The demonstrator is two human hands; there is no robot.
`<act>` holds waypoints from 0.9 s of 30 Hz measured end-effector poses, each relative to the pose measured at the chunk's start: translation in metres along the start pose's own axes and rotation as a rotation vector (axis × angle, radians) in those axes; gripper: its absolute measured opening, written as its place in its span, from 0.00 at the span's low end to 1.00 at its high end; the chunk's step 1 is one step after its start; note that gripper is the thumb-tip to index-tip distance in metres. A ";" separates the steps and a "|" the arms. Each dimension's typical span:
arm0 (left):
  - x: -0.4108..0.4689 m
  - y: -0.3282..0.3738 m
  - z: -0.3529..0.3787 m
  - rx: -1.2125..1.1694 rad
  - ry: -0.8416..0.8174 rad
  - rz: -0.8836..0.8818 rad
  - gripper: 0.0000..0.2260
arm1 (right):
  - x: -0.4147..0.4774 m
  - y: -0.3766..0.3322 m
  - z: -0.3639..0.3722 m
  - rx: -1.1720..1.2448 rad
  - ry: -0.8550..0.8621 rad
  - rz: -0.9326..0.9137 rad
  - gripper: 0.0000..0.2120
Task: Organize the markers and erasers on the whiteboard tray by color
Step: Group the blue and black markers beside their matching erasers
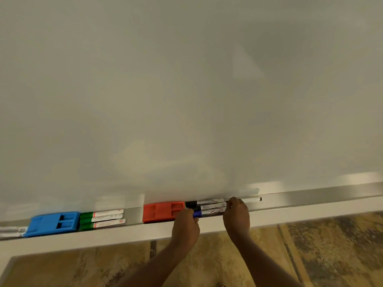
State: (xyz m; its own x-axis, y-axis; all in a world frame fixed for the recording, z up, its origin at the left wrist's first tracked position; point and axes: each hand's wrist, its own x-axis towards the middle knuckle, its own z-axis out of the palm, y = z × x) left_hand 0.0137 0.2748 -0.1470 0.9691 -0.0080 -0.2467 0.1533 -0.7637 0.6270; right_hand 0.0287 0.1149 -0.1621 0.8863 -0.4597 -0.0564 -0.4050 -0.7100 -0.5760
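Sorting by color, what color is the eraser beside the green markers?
The eraser is blue, head view.

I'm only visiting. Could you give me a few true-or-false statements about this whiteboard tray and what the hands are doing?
1. The blue eraser lies left of the green markers. True.
2. Five green markers lie on the tray. False: three do.
3. The red eraser lies on the floor. False: it is on the tray, right of the green markers.
4. The left hand holds a blue-capped marker. True.
5. The right hand rests on the blue eraser. False: it is at the markers right of the red eraser.
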 end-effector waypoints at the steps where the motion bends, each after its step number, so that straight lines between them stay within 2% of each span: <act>1: -0.001 0.003 0.005 0.016 0.000 -0.032 0.10 | 0.001 0.004 -0.002 0.020 -0.012 0.014 0.05; 5: -0.003 0.016 0.019 0.029 0.009 -0.164 0.12 | 0.002 0.017 -0.006 0.032 -0.078 -0.002 0.04; 11: -0.002 0.032 0.028 -0.125 0.093 -0.356 0.15 | 0.008 0.025 -0.011 -0.031 -0.168 -0.121 0.07; 20: -0.008 0.047 0.036 -0.180 0.202 -0.381 0.15 | 0.012 0.033 -0.017 -0.027 -0.276 -0.218 0.11; 27: -0.010 0.067 0.039 -0.150 0.196 -0.432 0.14 | 0.016 0.036 -0.027 -0.016 -0.275 -0.219 0.08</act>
State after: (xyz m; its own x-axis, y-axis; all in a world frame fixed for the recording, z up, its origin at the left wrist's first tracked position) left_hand 0.0065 0.1988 -0.1311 0.8269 0.4214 -0.3724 0.5608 -0.5692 0.6012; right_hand 0.0222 0.0672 -0.1618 0.9789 -0.1366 -0.1518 -0.2004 -0.7852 -0.5858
